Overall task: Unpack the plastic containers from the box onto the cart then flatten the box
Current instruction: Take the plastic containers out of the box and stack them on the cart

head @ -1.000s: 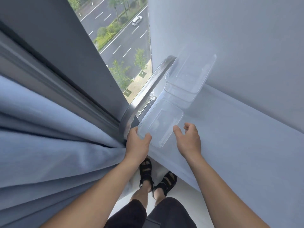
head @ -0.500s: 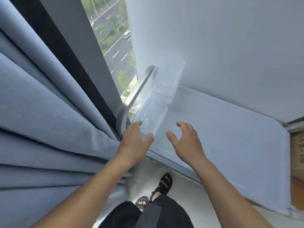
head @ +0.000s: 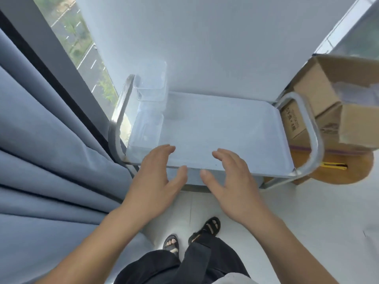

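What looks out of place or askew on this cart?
Nothing stands out. The clear containers sit neatly at the cart's left end; the left hand and right hand hover empty; the open cardboard box stands beyond it.

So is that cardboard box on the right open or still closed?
Open: the cardboard box has a flap folded outward, and pale plastic shows inside its mouth. How much is left inside, I cannot tell.
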Demonstrator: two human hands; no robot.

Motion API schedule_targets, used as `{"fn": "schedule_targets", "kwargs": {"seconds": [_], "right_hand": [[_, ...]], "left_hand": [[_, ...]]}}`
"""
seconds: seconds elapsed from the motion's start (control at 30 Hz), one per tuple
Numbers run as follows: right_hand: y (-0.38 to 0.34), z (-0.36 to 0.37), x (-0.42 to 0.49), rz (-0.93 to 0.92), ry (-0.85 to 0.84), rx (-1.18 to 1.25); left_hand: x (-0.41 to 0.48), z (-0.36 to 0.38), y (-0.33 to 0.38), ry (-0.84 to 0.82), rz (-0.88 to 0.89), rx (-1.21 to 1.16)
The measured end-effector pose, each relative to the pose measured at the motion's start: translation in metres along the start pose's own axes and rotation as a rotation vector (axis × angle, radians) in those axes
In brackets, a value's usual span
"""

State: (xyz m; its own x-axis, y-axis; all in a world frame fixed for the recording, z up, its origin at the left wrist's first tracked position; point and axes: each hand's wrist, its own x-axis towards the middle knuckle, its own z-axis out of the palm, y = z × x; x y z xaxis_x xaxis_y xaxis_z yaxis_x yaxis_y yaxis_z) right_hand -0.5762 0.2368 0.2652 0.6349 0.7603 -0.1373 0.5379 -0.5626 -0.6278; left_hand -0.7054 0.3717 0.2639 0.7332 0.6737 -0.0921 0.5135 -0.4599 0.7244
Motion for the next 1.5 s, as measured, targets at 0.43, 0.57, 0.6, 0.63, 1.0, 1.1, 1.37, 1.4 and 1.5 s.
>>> {"fn": "schedule_targets", "kwargs": {"seconds": [0.43,0.57,0.6,0.63,1.0,1.1,1.37,1.4,1.5], "right_hand": [[0.105,-0.099,-0.126,0.129,0.289,0.025],[0.162,-0.143,-0.165,0.189,0.357,0.023],[0.176,-0.153,-0.174,0.201,0.379,0.023],[0.189,-0.162,-0.183,0.216,0.396,0.018],[0.291,-0.242,-0.224,0.301,0.519,0.053],[0.316,-0.263,-0.212,0.313,0.525,0.051],[0.388,-0.336,-0.153,0.390,0.559,0.040],[0.396,-0.344,-0.145,0.397,0.565,0.056],[0.419,-0.369,-0.119,0.399,0.570,0.092]], "left_hand": [[-0.027,0.098,0.140,-0.185,0.419,0.099],[-0.041,0.156,0.199,-0.233,0.507,0.111],[-0.045,0.172,0.212,-0.245,0.524,0.110],[-0.048,0.187,0.225,-0.254,0.548,0.114],[-0.041,0.297,0.311,-0.379,0.653,0.198],[-0.020,0.323,0.330,-0.420,0.656,0.184],[0.059,0.389,0.398,-0.480,0.694,0.151],[0.068,0.394,0.406,-0.490,0.690,0.155],[0.093,0.405,0.427,-0.490,0.674,0.159]]}}
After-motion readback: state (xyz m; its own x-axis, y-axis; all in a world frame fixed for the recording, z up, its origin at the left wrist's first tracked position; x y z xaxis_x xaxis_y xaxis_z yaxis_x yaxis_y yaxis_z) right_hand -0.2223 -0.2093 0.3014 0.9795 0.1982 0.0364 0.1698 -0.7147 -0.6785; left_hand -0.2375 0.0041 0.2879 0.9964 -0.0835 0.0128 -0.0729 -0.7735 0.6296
